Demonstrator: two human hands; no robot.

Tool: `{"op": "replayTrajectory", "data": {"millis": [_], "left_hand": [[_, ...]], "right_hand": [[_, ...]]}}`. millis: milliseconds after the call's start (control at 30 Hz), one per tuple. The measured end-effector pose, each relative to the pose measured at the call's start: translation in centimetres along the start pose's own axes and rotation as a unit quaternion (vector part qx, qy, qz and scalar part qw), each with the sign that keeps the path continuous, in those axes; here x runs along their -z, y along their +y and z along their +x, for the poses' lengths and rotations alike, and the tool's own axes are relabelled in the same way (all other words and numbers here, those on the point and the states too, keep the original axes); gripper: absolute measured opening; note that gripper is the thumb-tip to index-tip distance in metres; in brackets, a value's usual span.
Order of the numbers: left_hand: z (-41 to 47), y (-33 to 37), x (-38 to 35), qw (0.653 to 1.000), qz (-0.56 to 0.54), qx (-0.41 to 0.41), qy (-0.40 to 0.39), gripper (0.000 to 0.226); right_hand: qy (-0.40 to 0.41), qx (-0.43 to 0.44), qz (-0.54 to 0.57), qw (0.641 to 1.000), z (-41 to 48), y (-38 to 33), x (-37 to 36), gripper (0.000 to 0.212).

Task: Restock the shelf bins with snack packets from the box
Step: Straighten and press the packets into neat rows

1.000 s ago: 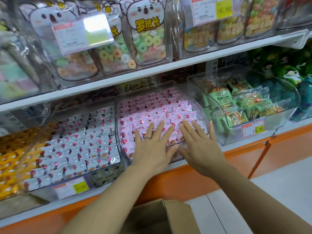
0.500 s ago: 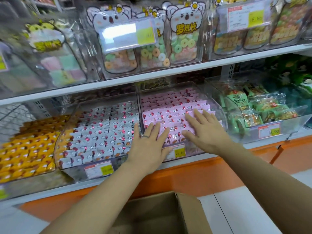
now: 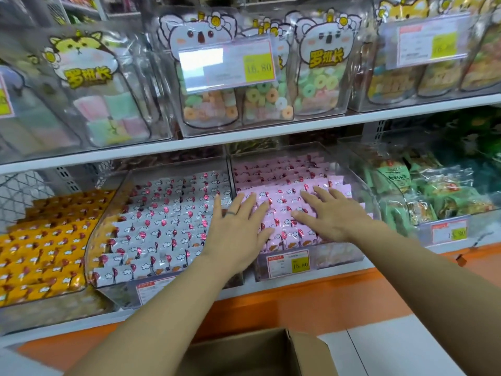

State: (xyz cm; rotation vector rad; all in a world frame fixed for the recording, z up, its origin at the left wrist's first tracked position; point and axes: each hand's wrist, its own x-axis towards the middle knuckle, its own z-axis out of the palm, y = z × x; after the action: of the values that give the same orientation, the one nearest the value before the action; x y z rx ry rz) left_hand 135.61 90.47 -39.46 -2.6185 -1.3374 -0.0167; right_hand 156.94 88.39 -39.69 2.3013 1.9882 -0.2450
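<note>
1. Left hand (image 3: 238,229): palm down, fingers straight & spread, pressing flat on the small pink snack packets (image 3: 287,176); grips nothing. Thin dark ring (image 3: 231,213) on one finger.
2. Right hand (image 3: 333,213): same pose, fingers straight & fanned, flat on the same pink rows just R of the left hand. The two hands don't touch.
3. Pink packets lie in tidy overlapping rows in a clear plastic sloped bin (image 3: 364,196) on the lower white shelf (image 3: 81,325), filled up to the front lip. Left hand's outer finger sits at the wall shared w/ the next bin.
4. Yellow-and-white price tag (image 3: 288,263) on that bin's front, below the hands.
5. Next bin L: white snack packets (image 3: 162,223) w/ red marks, also in rows. Further L: yellow snack packets (image 3: 40,240).
6. Bin to the R: green wrapped snacks (image 3: 433,191), loose, not in rows.
7. Shelf above: clear bins w/ koala-print pouches of coloured ring candies (image 3: 320,77).
8. Brown cardboard box (image 3: 257,354), flap open, at bottom of view btw the forearms, below the orange shelf base (image 3: 298,302). Contents can't be made out.
</note>
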Motion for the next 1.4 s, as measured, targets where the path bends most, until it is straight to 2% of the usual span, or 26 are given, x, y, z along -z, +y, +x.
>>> {"op": "replayTrajectory", "data": {"millis": [100,200,267,367,500,633,700,833,967,1033,1100,1167,1233,1333,1400], "left_hand": [[0.5,-0.3,-0.3,0.997,-0.077,-0.009,-0.002,0.058],[0.7,-0.5,-0.7,0.990,-0.136,-0.015,0.018,0.058],[0.9,-0.9,-0.9,0.988,-0.149,-0.016,0.030,0.059],[1.8,-1.6,-0.8,0.982,-0.183,0.003,0.048,0.061],[2.7,-1.3,-0.8,0.967,-0.248,0.014,0.057,0.061],[3.5,-1.7,-0.6,0.944,-0.322,0.027,0.065,0.056],[4.1,-1.9,-0.3,0.941,-0.331,0.038,0.054,0.053],[5.4,-2.1,0.0,0.950,-0.307,0.055,0.013,0.057],[8.1,-2.5,1.1,0.988,-0.102,0.049,-0.107,0.067],[9.4,-2.1,1.5,0.984,-0.029,0.040,-0.174,0.066],[10.2,-1.7,1.6,0.976,-0.002,0.037,-0.215,0.064],[10.6,-1.7,1.5,0.974,0.008,0.032,-0.223,0.063],[10.6,-1.8,1.4,0.981,0.007,0.028,-0.194,0.062],[10.2,-1.7,0.8,0.991,-0.009,0.007,-0.131,0.058],[10.3,-1.7,0.6,0.991,-0.006,0.005,-0.135,0.057]], "right_hand": [[0.029,-0.007,-0.063,0.998,0.9,-0.3,1.3,0.081],[0.077,-0.015,-0.037,0.996,2.8,-0.1,1.9,0.087],[0.039,-0.020,-0.005,0.999,3.2,0.4,1.4,0.093],[0.005,-0.036,-0.013,0.999,2.9,0.7,1.3,0.089],[0.089,-0.014,-0.030,0.995,5.1,0.3,2.7,0.083],[0.017,-0.010,0.012,1.000,7.1,0.7,2.0,0.081],[0.007,-0.012,0.008,1.000,7.2,1.1,1.8,0.081],[0.072,0.009,-0.023,0.997,8.3,1.2,2.6,0.079],[0.011,0.002,0.012,1.000,10.4,1.0,2.7,0.083],[-0.016,0.004,0.010,1.000,10.4,1.0,2.8,0.083],[-0.022,0.007,0.004,1.000,9.9,1.1,3.2,0.083],[0.012,0.019,-0.003,1.000,9.1,1.1,3.5,0.082],[0.058,0.059,-0.012,0.996,7.8,0.6,3.5,0.078],[0.030,0.125,-0.011,0.992,5.9,-0.5,2.4,0.076],[0.003,0.125,-0.027,0.992,5.9,-0.7,1.5,0.076]]}}
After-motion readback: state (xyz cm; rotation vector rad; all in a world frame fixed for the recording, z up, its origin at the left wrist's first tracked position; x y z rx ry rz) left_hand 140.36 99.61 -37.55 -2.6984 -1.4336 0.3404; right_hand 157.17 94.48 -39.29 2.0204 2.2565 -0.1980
